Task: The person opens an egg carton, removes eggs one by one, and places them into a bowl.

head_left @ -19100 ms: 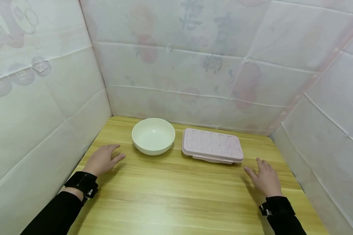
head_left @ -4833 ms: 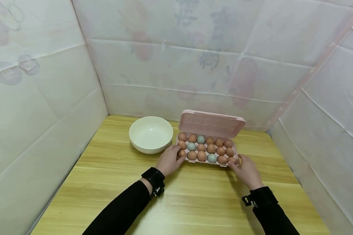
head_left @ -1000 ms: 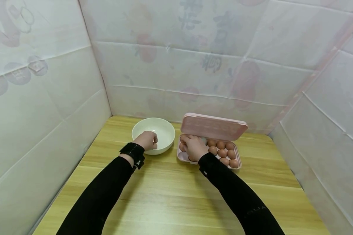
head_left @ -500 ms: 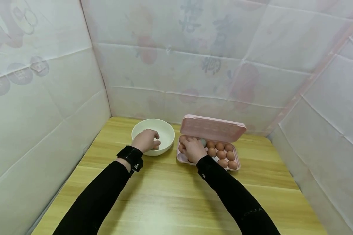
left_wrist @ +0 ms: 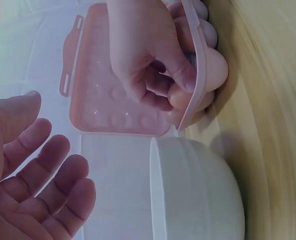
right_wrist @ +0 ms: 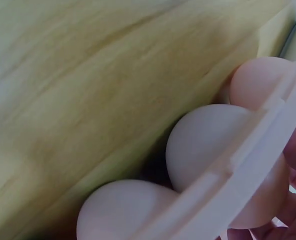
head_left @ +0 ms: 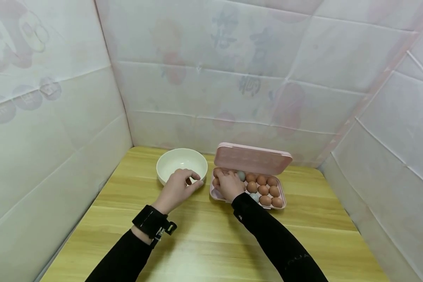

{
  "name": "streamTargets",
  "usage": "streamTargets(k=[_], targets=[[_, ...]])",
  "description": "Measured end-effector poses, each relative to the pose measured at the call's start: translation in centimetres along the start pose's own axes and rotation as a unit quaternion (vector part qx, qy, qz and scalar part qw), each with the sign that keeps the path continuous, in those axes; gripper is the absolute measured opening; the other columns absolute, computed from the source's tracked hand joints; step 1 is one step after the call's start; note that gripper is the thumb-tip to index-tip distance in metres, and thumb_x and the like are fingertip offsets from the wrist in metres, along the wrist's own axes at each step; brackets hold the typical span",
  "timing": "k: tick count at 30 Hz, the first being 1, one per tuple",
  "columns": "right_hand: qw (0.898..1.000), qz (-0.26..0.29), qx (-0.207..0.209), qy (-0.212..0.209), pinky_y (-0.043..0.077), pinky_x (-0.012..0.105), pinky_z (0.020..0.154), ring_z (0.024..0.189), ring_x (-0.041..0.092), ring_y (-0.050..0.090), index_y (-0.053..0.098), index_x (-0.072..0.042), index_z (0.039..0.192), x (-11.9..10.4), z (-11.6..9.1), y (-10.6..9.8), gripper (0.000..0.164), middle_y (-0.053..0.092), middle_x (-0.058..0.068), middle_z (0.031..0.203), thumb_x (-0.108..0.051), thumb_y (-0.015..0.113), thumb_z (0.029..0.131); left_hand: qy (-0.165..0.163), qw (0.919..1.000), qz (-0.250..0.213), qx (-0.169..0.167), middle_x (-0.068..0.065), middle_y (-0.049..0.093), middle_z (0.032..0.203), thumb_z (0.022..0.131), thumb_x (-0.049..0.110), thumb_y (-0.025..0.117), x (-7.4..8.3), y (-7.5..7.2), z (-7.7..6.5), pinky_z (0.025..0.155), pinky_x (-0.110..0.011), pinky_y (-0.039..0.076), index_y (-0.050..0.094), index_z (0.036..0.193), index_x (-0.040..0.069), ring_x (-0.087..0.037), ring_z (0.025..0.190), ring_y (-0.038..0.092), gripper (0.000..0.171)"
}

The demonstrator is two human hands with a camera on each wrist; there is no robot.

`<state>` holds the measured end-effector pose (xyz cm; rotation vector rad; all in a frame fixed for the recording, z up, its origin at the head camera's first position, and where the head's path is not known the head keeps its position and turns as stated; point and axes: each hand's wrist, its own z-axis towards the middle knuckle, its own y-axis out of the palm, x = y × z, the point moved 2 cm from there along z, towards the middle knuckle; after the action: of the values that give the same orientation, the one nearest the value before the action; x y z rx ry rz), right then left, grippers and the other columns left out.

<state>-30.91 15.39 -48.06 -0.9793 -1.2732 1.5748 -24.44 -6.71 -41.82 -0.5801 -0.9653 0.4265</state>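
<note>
My left hand [head_left: 176,188] hovers over the front rim of a white bowl [head_left: 165,162], fingers loosely bent and nothing in them. In the left wrist view, that hand [left_wrist: 38,185] has its palm and fingertips showing. My right hand [head_left: 229,185] reaches into the left part of a pink egg box [head_left: 283,197] whose lid [head_left: 252,158] stands raised. Its thumb and fingers pinch a brown egg [left_wrist: 179,96] in the left wrist view. Brown and pale-blue eggs fill most visible pockets; the front-left pocket [head_left: 216,194] holds none. My right hand hides several middle pockets.
The bowl stands left of the egg box on a wooden table [head_left: 204,246]. White printed sheets [head_left: 197,86] wall in the back and both sides. In the right wrist view, egg undersides [right_wrist: 208,150] show below the box's edge.
The lid, shut at first, is raised. The front-left egg has left its pocket. Over the last second, my left hand drew back from inside the bowl to its front rim, while the right stayed among the eggs.
</note>
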Motion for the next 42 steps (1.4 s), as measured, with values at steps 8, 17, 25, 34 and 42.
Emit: streamTargets(k=[8, 17, 25, 34, 42], targets=[[0.996, 0.081, 0.030, 0.004, 0.059, 0.052, 0.090, 0.107, 0.038, 0.070, 0.068, -0.024, 0.133, 0.6, 0.3, 0.5, 0.035, 0.076, 0.007, 0.119, -0.031, 0.077, 0.101, 0.011, 0.9990, -0.043, 0.003, -0.001, 0.077, 0.096, 0.096, 0.019, 0.081, -0.1, 0.5, -0.7, 0.076, -0.024, 0.053, 0.077, 0.101, 0.012, -0.011, 0.079, 0.064, 0.009], [0.974, 0.218, 0.058, -0.004, 0.049, 0.037, 0.075, 0.085, 0.027, 0.065, 0.065, -0.013, 0.145, 0.6, -0.7, -2.9, 0.046, 0.075, 0.009, 0.100, -0.029, 0.074, 0.103, 0.053, 0.9971, -0.020, 0.051, -0.008, 0.077, 0.105, 0.094, 0.016, 0.083, 0.0, 0.5, -0.8, 0.075, -0.033, 0.059, 0.076, 0.108, 0.007, -0.021, 0.089, 0.069, 0.017], [0.939, 0.340, 0.057, 0.018, 0.057, 0.035, 0.078, 0.096, 0.029, 0.073, 0.064, -0.016, 0.147, 0.5, -2.2, -4.9, 0.046, 0.075, 0.011, 0.130, -0.028, 0.072, 0.103, 0.088, 0.9944, 0.017, 0.056, -0.012, 0.075, 0.122, 0.088, 0.018, 0.089, 0.1, 1.1, -0.3, 0.087, -0.040, 0.064, 0.073, 0.120, 0.005, -0.028, 0.106, 0.074, 0.038], [0.867, 0.497, 0.018, 0.027, 0.058, 0.041, 0.105, 0.124, 0.025, 0.067, 0.056, -0.016, 0.154, -0.5, -3.6, -6.6, 0.049, 0.069, 0.011, 0.138, -0.030, 0.066, 0.107, 0.129, 0.9884, 0.065, 0.047, -0.017, 0.066, 0.140, 0.087, 0.021, 0.091, 1.3, 1.6, 0.1, 0.108, -0.044, 0.058, 0.069, 0.133, 0.003, -0.034, 0.133, 0.064, 0.054], [0.776, 0.626, -0.043, 0.055, 0.051, 0.052, 0.117, 0.136, 0.030, 0.062, 0.046, -0.012, 0.159, -1.2, -4.9, -7.5, 0.058, 0.059, 0.017, 0.151, -0.031, 0.065, 0.108, 0.176, 0.9804, 0.068, 0.058, -0.017, 0.066, 0.136, 0.087, 0.019, 0.091, 2.5, 1.9, 0.2, 0.096, -0.037, 0.063, 0.068, 0.135, 0.004, -0.031, 0.123, 0.067, 0.056]])
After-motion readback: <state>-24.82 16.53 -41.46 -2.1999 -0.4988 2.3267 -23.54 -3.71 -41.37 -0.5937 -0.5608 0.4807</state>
